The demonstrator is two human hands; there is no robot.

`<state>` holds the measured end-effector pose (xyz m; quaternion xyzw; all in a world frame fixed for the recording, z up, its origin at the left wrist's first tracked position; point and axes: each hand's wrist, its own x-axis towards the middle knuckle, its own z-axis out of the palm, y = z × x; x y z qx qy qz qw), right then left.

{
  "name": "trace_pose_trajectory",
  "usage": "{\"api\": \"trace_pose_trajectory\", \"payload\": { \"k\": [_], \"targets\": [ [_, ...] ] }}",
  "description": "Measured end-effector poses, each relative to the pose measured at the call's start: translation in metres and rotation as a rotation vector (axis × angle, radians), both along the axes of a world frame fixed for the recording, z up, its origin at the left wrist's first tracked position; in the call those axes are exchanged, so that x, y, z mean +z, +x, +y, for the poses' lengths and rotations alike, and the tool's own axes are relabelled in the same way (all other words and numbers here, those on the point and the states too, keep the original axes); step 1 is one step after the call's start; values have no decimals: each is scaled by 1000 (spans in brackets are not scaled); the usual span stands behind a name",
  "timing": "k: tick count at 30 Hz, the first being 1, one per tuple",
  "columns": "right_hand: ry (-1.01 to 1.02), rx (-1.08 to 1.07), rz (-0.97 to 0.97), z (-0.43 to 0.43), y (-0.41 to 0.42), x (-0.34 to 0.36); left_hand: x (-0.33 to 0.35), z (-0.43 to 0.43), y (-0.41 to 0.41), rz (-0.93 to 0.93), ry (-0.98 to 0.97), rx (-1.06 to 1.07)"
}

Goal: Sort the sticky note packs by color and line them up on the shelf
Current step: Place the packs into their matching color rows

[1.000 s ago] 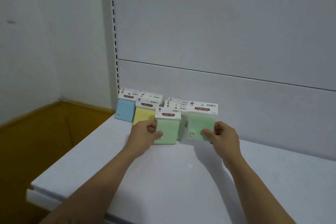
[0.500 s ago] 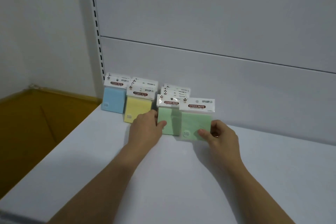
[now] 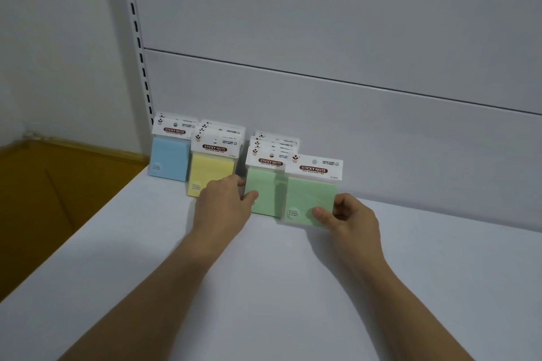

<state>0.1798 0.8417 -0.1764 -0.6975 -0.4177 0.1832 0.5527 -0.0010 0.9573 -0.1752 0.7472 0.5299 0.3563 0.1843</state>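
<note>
- While a person's two hands work near the back left corner of the white shelf (image 3: 293,287), one blue sticky note pack (image 3: 168,160) shows its face at far left by the slotted upright (image 3: 137,47); a second header seems to peek out behind it.
- Yellow sticky note packs (image 3: 211,174) stand just beside it, about three headers showing, filed front to back.
- Left hand (image 3: 225,202) grips the front pack of the green row (image 3: 264,193), thumb on its face, fingers tucked into the gap beside the yellows.
- That row shows about four headers running back toward the rear panel.
- A loose green pack (image 3: 311,199) stands upright facing the camera, overlapping the right edge of the row's front pack and slightly forward of it.
- Right hand (image 3: 349,217) pinches this pack's lower right corner, thumb in front, and is the nearer hand. The pack likely needs to go left, squarely onto the row's front.
</note>
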Motion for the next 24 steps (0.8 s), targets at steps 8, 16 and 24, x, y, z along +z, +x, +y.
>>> {"api": "trace_pose_trajectory", "payload": {
  "k": [8,16,24],
  "targets": [
    [-50,26,-8,9,-24,0,8,-6,-34,20,92,-89],
    [-107,-18,-153,30,-52,4,19,0,-57,165,195,-77],
    [-168,-138,-204,41,-67,-4,18,-8,-64,506,35,-110]
  ]
}}
